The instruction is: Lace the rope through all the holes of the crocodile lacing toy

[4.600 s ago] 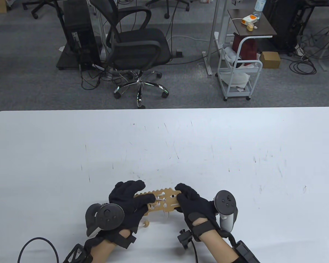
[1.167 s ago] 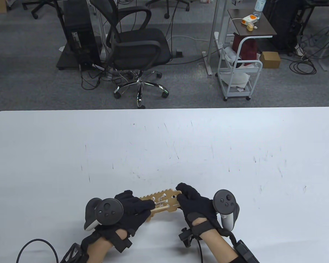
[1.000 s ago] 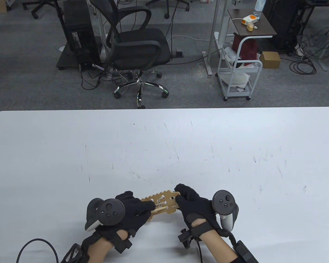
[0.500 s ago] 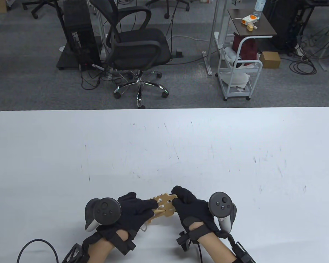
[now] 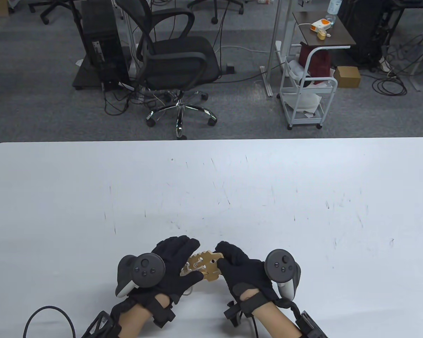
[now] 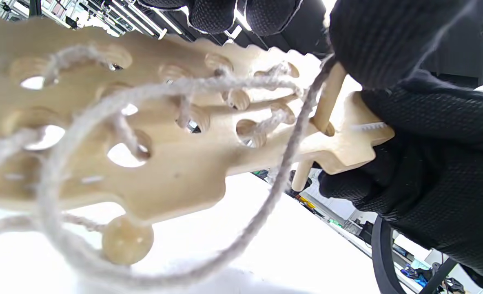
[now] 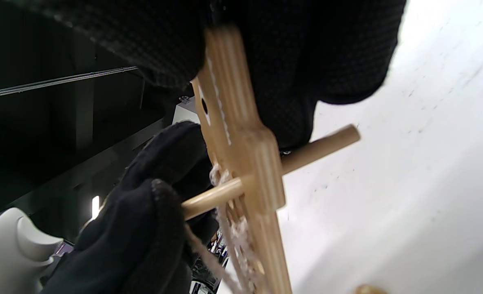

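Note:
I hold the wooden crocodile lacing toy point(image 5: 206, 267) tilted on edge above the table's near edge. My right hand point(image 5: 221, 256) grips its head end; in the right wrist view its fingers point(image 7: 327, 61) clamp the board point(image 7: 266, 171). A wooden needle point(image 7: 319, 149) sticks through a hole near the head, and the fingers point(image 7: 151, 228) of my left hand point(image 5: 192, 262) hold its back end. Grey rope point(image 6: 274, 192) is laced through several holes of the board point(image 6: 176, 175) and trails from the needle point(image 6: 327, 106). A wooden bead point(image 6: 127, 240) hangs below the board.
The white table point(image 5: 268, 193) stretches far ahead and to both sides. A black cable point(image 5: 46, 313) loops at the near left corner. Beyond the far edge stand an office chair point(image 5: 176, 60) and a white cart point(image 5: 306, 91).
Both hands and the toy shifted slightly left, and the toy tipped up on edge. The needle, which lay along the board's face, now passes through a hole. The left fingers spread behind the board.

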{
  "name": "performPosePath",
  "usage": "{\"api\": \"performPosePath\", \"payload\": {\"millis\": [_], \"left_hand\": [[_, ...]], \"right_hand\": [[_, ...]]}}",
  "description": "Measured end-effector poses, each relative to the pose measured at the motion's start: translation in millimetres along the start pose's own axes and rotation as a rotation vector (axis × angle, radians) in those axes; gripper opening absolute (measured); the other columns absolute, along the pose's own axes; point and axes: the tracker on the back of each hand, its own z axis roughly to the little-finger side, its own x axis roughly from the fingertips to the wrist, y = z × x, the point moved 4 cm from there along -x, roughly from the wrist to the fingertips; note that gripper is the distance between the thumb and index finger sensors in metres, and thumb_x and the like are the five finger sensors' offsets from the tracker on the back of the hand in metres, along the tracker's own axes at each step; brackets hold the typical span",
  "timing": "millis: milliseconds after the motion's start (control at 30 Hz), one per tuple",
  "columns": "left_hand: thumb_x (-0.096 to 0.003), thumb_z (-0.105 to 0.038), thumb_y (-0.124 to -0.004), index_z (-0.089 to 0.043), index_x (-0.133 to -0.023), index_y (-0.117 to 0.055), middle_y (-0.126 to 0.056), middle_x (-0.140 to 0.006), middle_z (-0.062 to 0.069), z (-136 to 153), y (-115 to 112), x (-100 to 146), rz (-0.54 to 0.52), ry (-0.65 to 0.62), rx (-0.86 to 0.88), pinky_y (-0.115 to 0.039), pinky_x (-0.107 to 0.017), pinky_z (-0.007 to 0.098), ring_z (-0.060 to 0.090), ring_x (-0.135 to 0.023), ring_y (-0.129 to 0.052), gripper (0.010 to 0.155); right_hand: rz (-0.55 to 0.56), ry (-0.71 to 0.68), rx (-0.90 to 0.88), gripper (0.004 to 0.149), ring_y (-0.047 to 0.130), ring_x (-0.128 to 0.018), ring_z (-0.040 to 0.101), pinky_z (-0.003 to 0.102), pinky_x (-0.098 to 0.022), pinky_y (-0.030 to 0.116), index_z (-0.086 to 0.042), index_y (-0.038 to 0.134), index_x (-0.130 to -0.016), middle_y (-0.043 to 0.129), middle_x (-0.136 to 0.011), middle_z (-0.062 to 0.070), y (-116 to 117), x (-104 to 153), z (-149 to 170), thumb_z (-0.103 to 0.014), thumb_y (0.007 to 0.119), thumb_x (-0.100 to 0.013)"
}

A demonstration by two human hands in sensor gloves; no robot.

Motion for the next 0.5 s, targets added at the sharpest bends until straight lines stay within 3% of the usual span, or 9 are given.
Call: {"api": "performPosePath", "payload": {"millis": [500], "left_hand": [[-0.0399, -0.059, -0.087, -0.034, -0.112, -0.046, -0.041, -0.116, 0.007, -4, -4, -3, -0.008, 0.019, -0.074, -0.025, -0.078, 0.063, 0.038, -0.108, -0.035, 0.086]], "right_hand": [[-0.05, -0.064, -0.02, 0.058, 0.099, -0.063, 0.037, 0.045, -0.044, 0.083, 0.0, 0.064, -0.093, 0.089, -0.082, 0.02, 10, 3, -11, -0.02, 0.086, -0.043]]}}
